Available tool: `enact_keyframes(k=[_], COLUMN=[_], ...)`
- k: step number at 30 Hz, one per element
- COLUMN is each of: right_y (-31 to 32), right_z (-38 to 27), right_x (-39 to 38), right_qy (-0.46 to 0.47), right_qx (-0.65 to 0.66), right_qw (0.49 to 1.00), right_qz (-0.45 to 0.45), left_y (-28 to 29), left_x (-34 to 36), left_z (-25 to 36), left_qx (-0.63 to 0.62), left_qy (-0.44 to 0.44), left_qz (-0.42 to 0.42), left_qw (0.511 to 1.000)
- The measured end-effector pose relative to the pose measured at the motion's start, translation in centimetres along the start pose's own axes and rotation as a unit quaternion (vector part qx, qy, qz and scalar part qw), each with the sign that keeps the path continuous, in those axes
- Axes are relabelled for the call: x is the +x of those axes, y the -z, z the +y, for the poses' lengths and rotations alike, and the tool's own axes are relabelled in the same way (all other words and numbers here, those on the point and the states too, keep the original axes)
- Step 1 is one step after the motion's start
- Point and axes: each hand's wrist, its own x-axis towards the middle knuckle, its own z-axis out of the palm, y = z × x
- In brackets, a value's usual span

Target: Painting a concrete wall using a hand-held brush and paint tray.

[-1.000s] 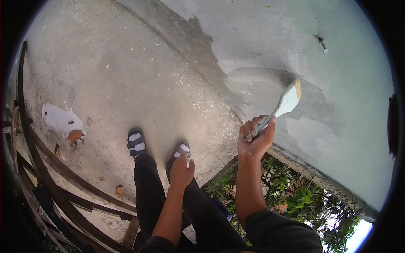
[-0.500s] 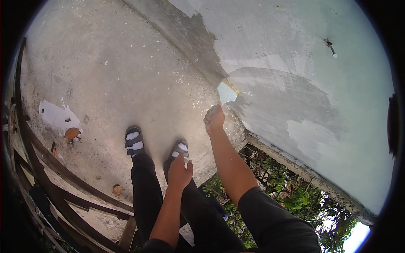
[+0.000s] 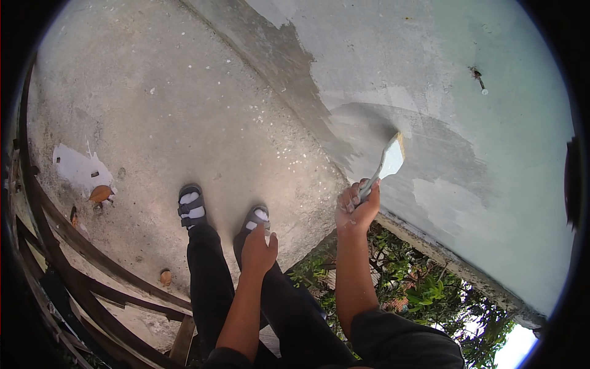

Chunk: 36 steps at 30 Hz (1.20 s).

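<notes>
My right hand [image 3: 357, 206] is closed round the handle of a wide paintbrush [image 3: 390, 158] whose body is smeared pale with paint. The brush points up and to the right, its tan bristles against or very close to the wall [image 3: 442, 203]; whether they touch I cannot tell. Around it the wall carries grey, streaky patches and paler whitish strokes, turning light green farther right. Low in front of my legs hangs my left hand [image 3: 259, 251], holding nothing, with thumb and fingers apart.
A bolt-like metal piece [image 3: 480, 82] sticks out of the wall. My sandalled feet [image 3: 192, 206] stand on the concrete floor [image 3: 153, 129], near a white paint splash [image 3: 77, 169] and dry leaves [image 3: 101, 194]. A dark railing [image 3: 80, 246] curves along the left. Green foliage [image 3: 424, 292] shows below the floor and wall edges.
My right hand and the paintbrush have moved right, away from the wall's bottom edge and onto the grey patch. The brush now tilts right. My left hand has hardly moved.
</notes>
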Motion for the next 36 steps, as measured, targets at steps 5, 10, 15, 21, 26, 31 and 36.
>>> enact_keyframes(k=[5, 10, 15, 21, 26, 31, 36], right_y=[-1.2, -3.0, -2.1, -1.3, -5.5, -7.2, -7.5], right_z=[-3.1, -2.0, 5.1, 6.7, -3.2, -9.8, -8.6], right_x=[-1.1, 1.9, 4.4, 4.3, 0.3, -6.6, -6.4], right_qy=[0.157, 0.149, -0.018, -0.241, -0.151, -0.064, 0.078], right_qx=[0.018, 0.027, -0.009, -0.018, 0.011, 0.028, 0.046], right_qw=[0.987, 0.985, 0.999, 0.97, 0.987, 0.994, 0.994], right_qz=[-0.038, -0.086, -0.049, -0.001, -0.051, -0.081, -0.053], left_y=[-0.1, -0.5, 0.3, 0.5, 0.5, 3.0, 7.1], left_x=[0.0, 0.1, 0.1, -0.4, -3.6, -7.1, -10.0], left_z=[0.1, -0.3, 0.7, 0.2, -2.8, -0.1, 4.1], left_qx=[-0.011, 0.0, 0.008, 0.033, 0.087, 0.039, -0.01], left_qy=[-0.034, -0.022, -0.013, -0.013, -0.023, -0.006, -0.015], left_qz=[0.024, 0.028, 0.015, 0.019, 0.023, 0.029, 0.048], left_qw=[0.999, 0.999, 1.0, 0.999, 0.996, 0.999, 0.999])
